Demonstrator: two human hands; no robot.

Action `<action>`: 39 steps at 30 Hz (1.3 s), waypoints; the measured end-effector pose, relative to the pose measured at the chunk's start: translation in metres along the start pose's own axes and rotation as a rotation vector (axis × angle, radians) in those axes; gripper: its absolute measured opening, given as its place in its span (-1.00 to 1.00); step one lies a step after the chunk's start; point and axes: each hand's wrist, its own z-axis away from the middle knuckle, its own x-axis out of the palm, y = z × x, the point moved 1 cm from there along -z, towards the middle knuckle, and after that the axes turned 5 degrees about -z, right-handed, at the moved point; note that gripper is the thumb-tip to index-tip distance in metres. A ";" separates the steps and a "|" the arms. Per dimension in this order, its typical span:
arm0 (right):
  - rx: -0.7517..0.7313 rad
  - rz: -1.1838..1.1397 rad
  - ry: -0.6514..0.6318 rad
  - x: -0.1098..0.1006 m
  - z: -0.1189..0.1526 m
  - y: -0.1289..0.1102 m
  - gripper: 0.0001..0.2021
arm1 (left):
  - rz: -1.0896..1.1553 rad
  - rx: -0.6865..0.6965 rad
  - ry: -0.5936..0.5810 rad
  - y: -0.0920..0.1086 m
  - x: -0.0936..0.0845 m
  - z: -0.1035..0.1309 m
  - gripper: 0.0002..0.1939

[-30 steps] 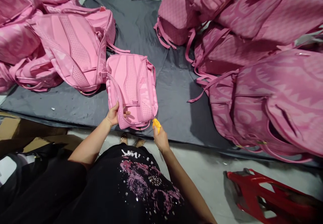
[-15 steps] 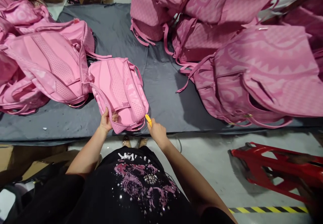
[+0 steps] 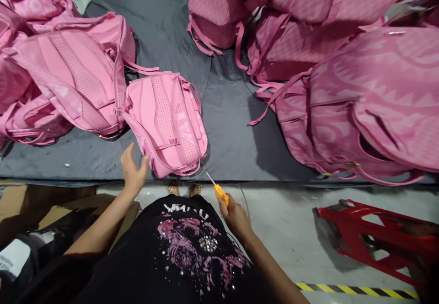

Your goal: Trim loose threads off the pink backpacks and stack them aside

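Observation:
A small pink backpack (image 3: 164, 116) lies with its padded back panel facing up, near the front edge of the grey-covered table (image 3: 229, 144). Just off its lower left side is my left hand (image 3: 133, 171), fingers apart and nothing held. My right hand (image 3: 233, 212) is closed round the orange-yellow handle of a thin-shafted tool (image 3: 222, 195). The tool's tip points up and left, a short way from the backpack's lower right corner and not touching it.
More pink backpacks (image 3: 75, 80) lie at the left. A large pile of pink bags (image 3: 384, 89) fills the right and back right. A red metal frame (image 3: 384, 240) stands on the floor at the right, and cardboard boxes (image 3: 17, 203) sit at the lower left.
My left hand has let go of the backpack's lower left edge and opened. My right hand has drawn back down and right with the tool, whose metal shaft now shows.

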 end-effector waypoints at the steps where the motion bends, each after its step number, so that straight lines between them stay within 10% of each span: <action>1: -0.015 0.011 -0.042 0.004 0.004 -0.003 -0.69 | -0.123 0.184 -0.072 0.011 0.008 0.003 -0.23; 4: -0.044 0.091 -0.081 0.010 0.000 -0.022 -0.68 | -0.409 0.520 -0.391 0.044 0.044 0.007 -0.07; 7: -0.030 0.172 -0.083 0.013 -0.012 -0.038 -0.66 | -0.588 0.571 -0.560 0.061 0.075 0.006 0.04; 18: -0.007 0.095 -0.091 0.022 -0.026 -0.060 -0.65 | -0.716 0.599 -0.532 0.050 0.105 0.009 -0.13; 27: 0.017 -0.058 0.082 0.018 -0.027 -0.036 -0.64 | -0.574 0.458 -0.611 0.094 0.147 -0.031 -0.15; 31: 0.012 -0.151 0.182 -0.007 -0.024 -0.024 -0.65 | -0.136 0.249 -0.524 0.152 0.134 -0.073 -0.14; 35: -0.214 -0.438 0.336 -0.020 -0.013 -0.006 -0.60 | 0.479 0.067 -0.252 0.218 0.082 -0.100 -0.16; 39: -0.410 -0.658 0.468 -0.029 -0.010 0.010 -0.54 | 0.788 0.016 -0.047 0.224 0.049 -0.078 -0.21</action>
